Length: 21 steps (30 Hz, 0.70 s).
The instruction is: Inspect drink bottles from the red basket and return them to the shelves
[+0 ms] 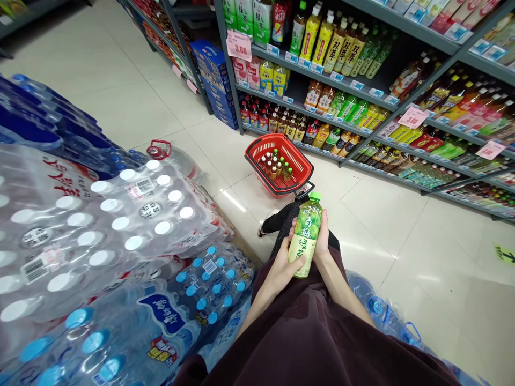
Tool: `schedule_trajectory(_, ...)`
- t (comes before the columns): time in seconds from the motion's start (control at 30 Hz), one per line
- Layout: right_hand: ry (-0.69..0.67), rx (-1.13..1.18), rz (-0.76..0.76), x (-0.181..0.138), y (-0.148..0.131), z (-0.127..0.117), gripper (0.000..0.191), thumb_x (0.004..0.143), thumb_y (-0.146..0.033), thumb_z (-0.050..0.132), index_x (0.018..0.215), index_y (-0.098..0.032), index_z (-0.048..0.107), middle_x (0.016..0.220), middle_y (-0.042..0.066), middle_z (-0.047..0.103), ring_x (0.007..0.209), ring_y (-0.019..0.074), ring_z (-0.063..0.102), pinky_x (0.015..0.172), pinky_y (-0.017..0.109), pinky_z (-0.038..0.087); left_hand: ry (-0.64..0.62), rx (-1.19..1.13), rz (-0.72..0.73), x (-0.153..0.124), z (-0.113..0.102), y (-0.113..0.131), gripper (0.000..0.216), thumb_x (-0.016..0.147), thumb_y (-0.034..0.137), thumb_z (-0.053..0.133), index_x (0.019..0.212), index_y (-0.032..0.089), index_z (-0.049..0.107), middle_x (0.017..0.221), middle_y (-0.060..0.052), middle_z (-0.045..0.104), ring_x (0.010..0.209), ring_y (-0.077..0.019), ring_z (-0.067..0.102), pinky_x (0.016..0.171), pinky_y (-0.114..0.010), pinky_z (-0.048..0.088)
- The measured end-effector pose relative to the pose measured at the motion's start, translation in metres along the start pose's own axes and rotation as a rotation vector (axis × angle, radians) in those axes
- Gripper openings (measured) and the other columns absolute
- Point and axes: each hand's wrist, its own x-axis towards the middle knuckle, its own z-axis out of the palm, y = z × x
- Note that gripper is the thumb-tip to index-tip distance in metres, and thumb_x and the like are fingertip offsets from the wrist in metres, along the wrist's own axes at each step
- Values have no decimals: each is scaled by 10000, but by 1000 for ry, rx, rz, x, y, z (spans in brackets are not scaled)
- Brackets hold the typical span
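Note:
A green tea bottle with a green cap and a pale green label is held upright in front of my lap. My left hand is wrapped round its lower left side. My right hand grips its right side, fingers closed on the label. Just beyond the bottle, a red shopping basket sits on the floor with several small bottles standing inside it. My dark trouser leg and shoe stretch toward the basket.
Stacked shrink-wrapped packs of water bottles fill the left side. Large water jugs lie at my right. Shelves of drinks run along the far right with price tags. The tiled floor stretches between the shelves and me.

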Motion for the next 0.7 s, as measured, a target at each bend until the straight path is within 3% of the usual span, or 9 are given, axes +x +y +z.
schedule_trajectory(0.23,38,-2,-18,-5,-1,1,668,881,-810,477,996,-187,689,712,69,707,674,247,726,513,330,603,16,11,-1,2,1,2,785,761,568,805,1336,162,456,1201,-137,681,1060,-285,678,958,-461,545)
schedule_trajectory(0.43,45,-67,39,-8,-4,5,680,848,-836,506,890,-183,693,676,76,704,706,257,737,550,339,623,54,-33,-99,-2,8,10,784,870,603,667,1504,211,423,1226,-122,694,921,-253,708,856,-446,587)
schedule_trajectory(0.6,124,-166,-139,-8,-4,8,596,820,-775,623,881,-185,670,732,66,722,744,256,749,586,337,633,135,156,9,-3,5,18,636,925,622,590,1390,188,604,1249,-108,712,1128,-293,662,1020,-427,517)
schedule_trajectory(0.7,125,-173,-126,-6,-4,10,578,799,-755,655,913,-188,655,765,66,731,778,268,754,595,346,635,178,213,33,-3,1,17,610,941,641,551,1330,184,657,1258,-104,719,1191,-306,642,1074,-420,479)
